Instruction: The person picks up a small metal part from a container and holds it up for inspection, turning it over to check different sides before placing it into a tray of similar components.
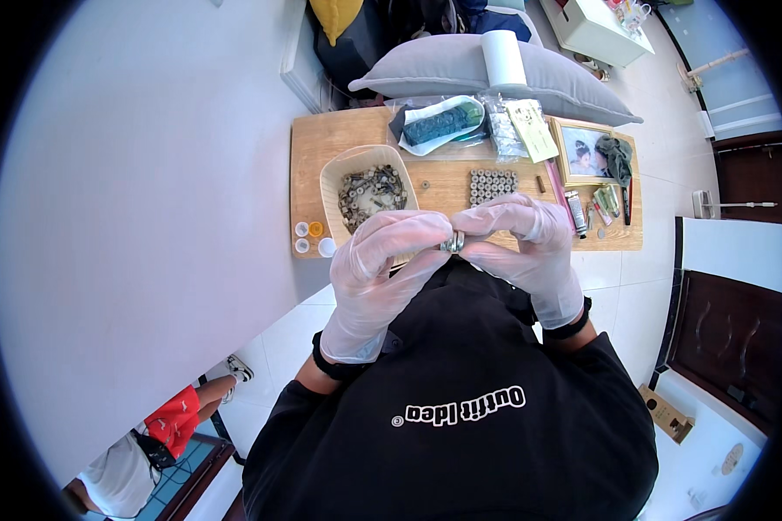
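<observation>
Landmark: I am taking the wooden bowl (367, 165) on the counter (313, 139) as my reference for everything else.
Caps: three small round caps (308, 237), two white and one orange, are lying left of the bowl, at the counter's edge nearest me.
Left hand: my gloved left hand (382, 269) is curling in just below the bowl, its fingertips pinching one side of the small metal ring (452, 243).
Bowl: it is holding a heap of small metal parts (371, 189), too many and too small for me to count.
Ring: I am holding one piece, in the air between both hands, just below and right of the bowl.
Right hand: my gloved right hand (530, 247) is meeting the left, thumb and forefinger clamping the ring's other side; both hands are together on it.
Doing it well: I judge that I should be keeping the grip light and even, since the gloves could let it slip.
Block of parts: one tidy grid of metal pieces (492, 185) is standing right of the bowl.
Photo frame: one frame (582, 149) is lying farther right.
Tubes: several small tubes (598, 207) are lying below the frame; I cannot count them exactly.
</observation>
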### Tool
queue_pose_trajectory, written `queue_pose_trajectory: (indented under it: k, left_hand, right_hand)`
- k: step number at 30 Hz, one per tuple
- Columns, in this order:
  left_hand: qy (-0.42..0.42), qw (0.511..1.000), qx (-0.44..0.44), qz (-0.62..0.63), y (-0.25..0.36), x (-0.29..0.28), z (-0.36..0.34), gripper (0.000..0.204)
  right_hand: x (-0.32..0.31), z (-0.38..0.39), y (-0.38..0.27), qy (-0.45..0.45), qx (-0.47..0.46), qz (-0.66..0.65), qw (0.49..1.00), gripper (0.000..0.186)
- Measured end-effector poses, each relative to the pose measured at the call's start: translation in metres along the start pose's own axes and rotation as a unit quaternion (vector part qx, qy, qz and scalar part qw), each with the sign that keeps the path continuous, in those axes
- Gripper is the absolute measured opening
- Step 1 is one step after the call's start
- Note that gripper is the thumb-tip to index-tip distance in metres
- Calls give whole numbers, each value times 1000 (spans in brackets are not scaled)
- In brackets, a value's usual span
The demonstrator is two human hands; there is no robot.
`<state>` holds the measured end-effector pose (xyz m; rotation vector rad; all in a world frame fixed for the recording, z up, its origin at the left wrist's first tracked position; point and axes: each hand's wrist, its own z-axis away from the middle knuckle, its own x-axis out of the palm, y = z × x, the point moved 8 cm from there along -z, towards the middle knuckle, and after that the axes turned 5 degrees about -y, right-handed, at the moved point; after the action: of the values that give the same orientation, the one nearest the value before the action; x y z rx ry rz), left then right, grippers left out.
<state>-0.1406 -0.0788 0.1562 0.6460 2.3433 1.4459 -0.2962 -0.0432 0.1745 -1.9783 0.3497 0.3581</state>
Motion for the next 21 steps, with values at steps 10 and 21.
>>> queue_pose_trajectory:
  k: [10,21]
  left_hand:
    - [9,1000,6,-27,1,-3,2,30]
    - [12,997,15,-71,4,-2,1,31]
  right_hand:
    - [1,0,-6,12,-3,2,1000,30]
    - [1,1,-3,1,9,-9,1000,30]
